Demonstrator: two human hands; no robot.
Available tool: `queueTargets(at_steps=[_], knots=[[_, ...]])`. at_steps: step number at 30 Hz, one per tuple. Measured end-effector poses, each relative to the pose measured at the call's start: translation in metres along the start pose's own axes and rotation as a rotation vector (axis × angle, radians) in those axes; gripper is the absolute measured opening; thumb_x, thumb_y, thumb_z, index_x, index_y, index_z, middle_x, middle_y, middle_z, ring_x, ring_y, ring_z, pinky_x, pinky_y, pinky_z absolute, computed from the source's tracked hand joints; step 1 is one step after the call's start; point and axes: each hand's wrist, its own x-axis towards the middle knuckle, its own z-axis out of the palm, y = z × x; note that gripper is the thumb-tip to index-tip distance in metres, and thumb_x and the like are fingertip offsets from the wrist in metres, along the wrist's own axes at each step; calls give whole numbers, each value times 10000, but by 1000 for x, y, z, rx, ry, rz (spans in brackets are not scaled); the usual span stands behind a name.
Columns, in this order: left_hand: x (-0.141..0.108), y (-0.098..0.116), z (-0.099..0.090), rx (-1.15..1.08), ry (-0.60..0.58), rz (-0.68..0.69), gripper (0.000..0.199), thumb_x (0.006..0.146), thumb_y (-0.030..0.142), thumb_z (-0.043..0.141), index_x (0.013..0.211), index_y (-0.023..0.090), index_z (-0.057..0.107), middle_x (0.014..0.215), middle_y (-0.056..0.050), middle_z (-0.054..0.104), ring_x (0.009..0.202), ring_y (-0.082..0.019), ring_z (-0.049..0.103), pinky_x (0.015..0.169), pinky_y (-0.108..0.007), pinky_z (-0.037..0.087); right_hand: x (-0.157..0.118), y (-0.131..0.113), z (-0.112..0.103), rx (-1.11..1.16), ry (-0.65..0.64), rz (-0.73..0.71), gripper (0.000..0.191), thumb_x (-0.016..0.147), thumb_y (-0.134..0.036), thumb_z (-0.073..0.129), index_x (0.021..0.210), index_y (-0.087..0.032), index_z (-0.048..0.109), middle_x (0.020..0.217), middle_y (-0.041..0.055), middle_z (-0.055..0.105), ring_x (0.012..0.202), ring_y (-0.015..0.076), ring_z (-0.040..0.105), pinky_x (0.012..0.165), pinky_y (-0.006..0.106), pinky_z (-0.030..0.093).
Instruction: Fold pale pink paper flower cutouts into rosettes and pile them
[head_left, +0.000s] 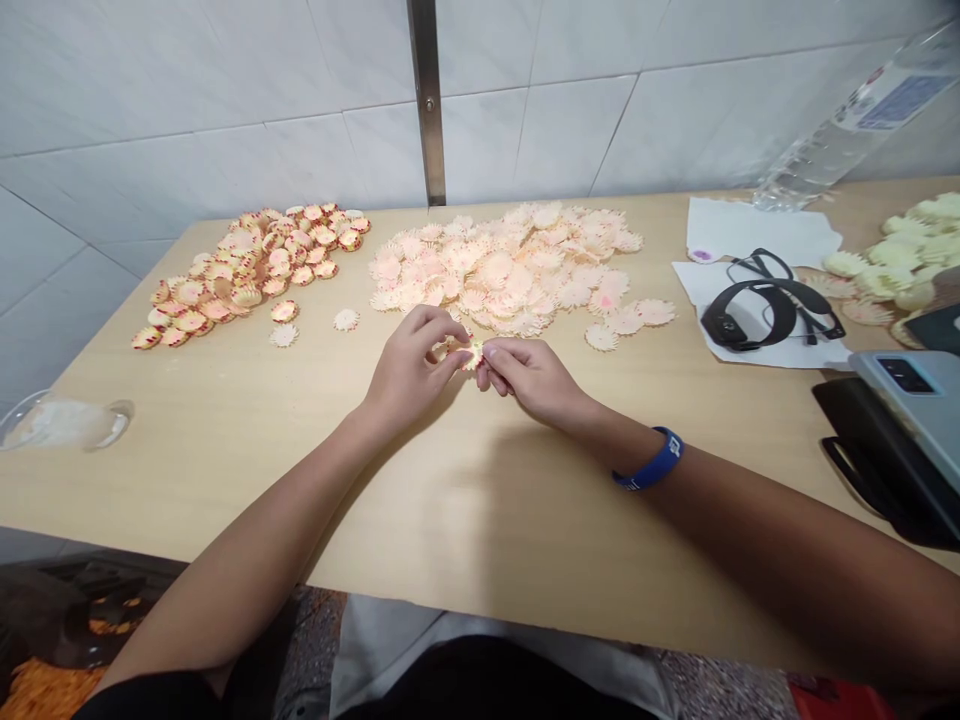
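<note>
Head view: left hand (416, 360) and right hand (536, 378) pinched a frilled disc (473, 356) — bottle label (896, 97) above tabletop's (420, 520) back edge was illegible.

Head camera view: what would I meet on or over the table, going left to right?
Clear cup, pile of red-edged pieces, left hand, small scalloped piece, right hand, blue wristband, black band, phone.

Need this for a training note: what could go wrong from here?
The small frilled piece in the right hand, touched by the left hand, looks thin and might tear. The loose pale pile lies just beyond both hands, so a brush could scatter it. A stray pale piece lies close beside a red-edged piece, so the kinds could mix.
</note>
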Motion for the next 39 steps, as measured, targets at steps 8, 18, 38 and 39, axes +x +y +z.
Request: queueTargets(at_steps=[8, 18, 38, 39], knots=[[-2, 2, 4, 206, 61, 147, 74, 859, 172, 654, 813, 197, 706, 900, -39, 607, 893, -183, 566, 827, -344, 466, -1, 2, -1, -4, 1, 1, 378, 931, -362, 458, 653, -152, 606, 572, -4, 522, 520, 100, 430, 529, 251, 343], [-2, 9, 8, 26, 27, -42, 94, 859, 193, 626, 774, 179, 663, 984, -56, 607, 972, -194, 584, 909, -359, 470, -1, 2, 0, -92, -2, -27, 421, 941, -404, 471, 638, -151, 617, 534, -20, 458, 512, 102, 394, 533, 263, 304], [-6, 5, 16, -218, -15, -168, 80, 882, 217, 566, 806, 200, 545, 1041, -82, 514, 1006, -202, 514, 827, -322, 493, -2, 2, 5, -130, 30, -62, 275, 839, -428, 613, 759, -165, 601, 611, -34, 469, 554, 101, 373, 526, 248, 291], [-5, 6, 15, -234, -27, -196, 82, 876, 209, 566, 799, 200, 540, 1033, -80, 519, 1003, -200, 517, 820, -315, 498, -2, 2, 6, -164, 36, -73, 255, 851, -409, 600, 766, -169, 601, 602, -37, 454, 554, 102, 365, 530, 249, 288]])
